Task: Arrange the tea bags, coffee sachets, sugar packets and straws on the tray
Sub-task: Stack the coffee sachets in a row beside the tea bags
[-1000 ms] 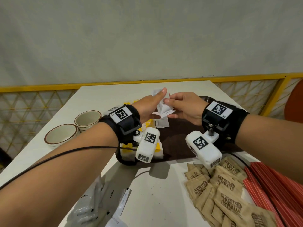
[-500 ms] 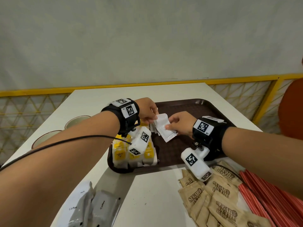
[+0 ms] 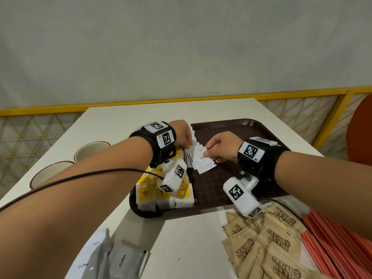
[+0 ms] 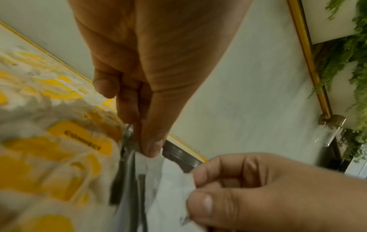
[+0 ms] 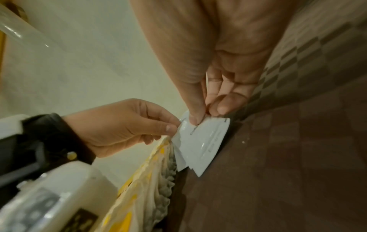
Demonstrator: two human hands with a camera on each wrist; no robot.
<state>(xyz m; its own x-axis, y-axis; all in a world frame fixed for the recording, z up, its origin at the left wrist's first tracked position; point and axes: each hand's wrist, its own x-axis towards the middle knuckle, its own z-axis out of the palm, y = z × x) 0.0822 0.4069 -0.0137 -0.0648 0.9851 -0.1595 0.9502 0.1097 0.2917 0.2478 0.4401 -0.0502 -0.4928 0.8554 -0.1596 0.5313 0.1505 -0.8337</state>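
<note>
Since a second ago, both hands have been brought down from above the table, and the fan of white coffee sachets (image 3: 202, 161) has been lowered with them onto the brown tray (image 3: 237, 125), so it's now sitting low over the tray floor instead of being held up in the air. Whether the bottom corner is actually touching the tray can't be told for sure.

The sachets are pinched at their top right edge between the thumb and curled fingertips (image 5: 195, 119) of the right hand (image 3: 221, 147), with the front sachet slanting down toward the near side of the tray. The far left edge of the fan is nipped by the thumb and forefinger of the left hand (image 3: 182, 135), the other fingers curled in behind. So both hands are closed on the same bunch, one at each side.

Just left of the sachets, the tea bags (image 3: 163, 190) with yellow tags are stacked along the tray's left side, pretty much touching the fan.

Off the tray, near its front right corner, brown sugar packets (image 3: 269, 240) are piled on the white table (image 3: 120, 121), with red straws (image 3: 334, 244) beside them. More coffee sachets (image 3: 112, 260) lie in front of the tray's left corner, and two cups (image 3: 90, 151) are left of it.
</note>
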